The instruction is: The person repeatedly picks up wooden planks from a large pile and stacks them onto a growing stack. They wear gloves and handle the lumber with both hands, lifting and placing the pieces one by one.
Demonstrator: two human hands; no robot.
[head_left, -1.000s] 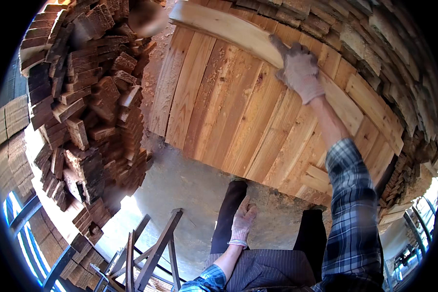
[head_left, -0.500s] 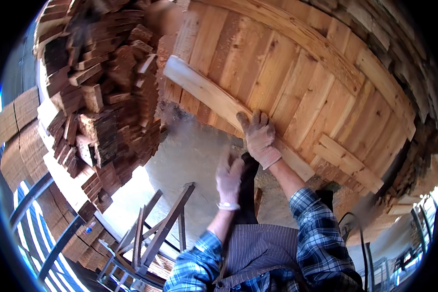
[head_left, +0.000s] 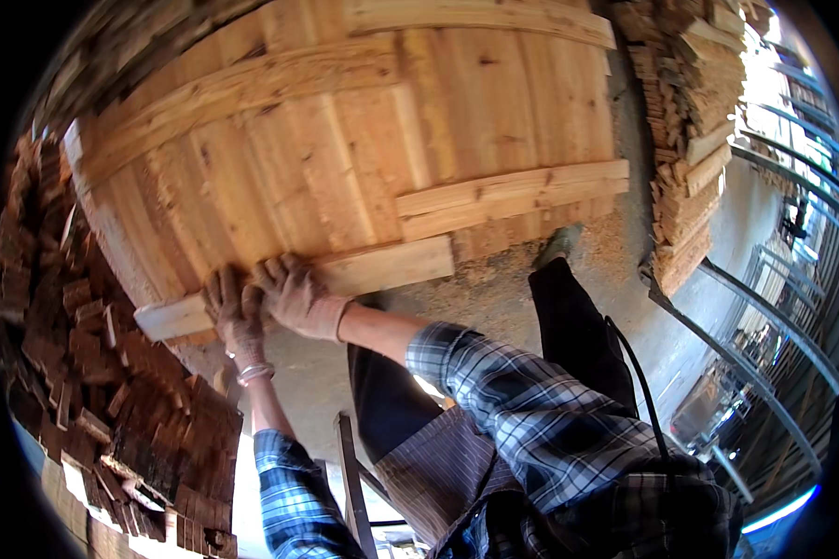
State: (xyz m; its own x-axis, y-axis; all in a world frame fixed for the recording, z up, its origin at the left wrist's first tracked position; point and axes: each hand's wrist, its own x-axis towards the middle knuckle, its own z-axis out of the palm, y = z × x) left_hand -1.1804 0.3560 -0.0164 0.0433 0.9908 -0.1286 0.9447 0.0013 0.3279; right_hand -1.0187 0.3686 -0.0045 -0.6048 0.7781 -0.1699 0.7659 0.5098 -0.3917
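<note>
A large panel of side-by-side wooden planks (head_left: 308,168) lies low in front of me. Along its near left edge rests a loose pale wooden board (head_left: 387,270). My left hand (head_left: 239,326), in a dusty knit glove, has its fingers bent over this board close to its left end. Right beside it, my gloved right hand (head_left: 298,300) also grips the board, fingers across its width. The two hands almost touch. A shorter crosspiece (head_left: 513,196) lies on the panel past the board's right end, and longer crosspieces (head_left: 238,88) run along the far side.
Offcut blocks are heaped at left (head_left: 65,335); a tall stack of thin wood pieces (head_left: 680,140) stands at right. Metal bars (head_left: 764,307) rise beyond it. Sawdust covers the floor (head_left: 494,293) near my shoe, and a dark metal frame (head_left: 352,466) stands near my legs.
My view has turned rightward. My left hand, off the board before, has come onto it beside the right hand. The board now sits further left along the panel, against the shorter crosspiece's end.
</note>
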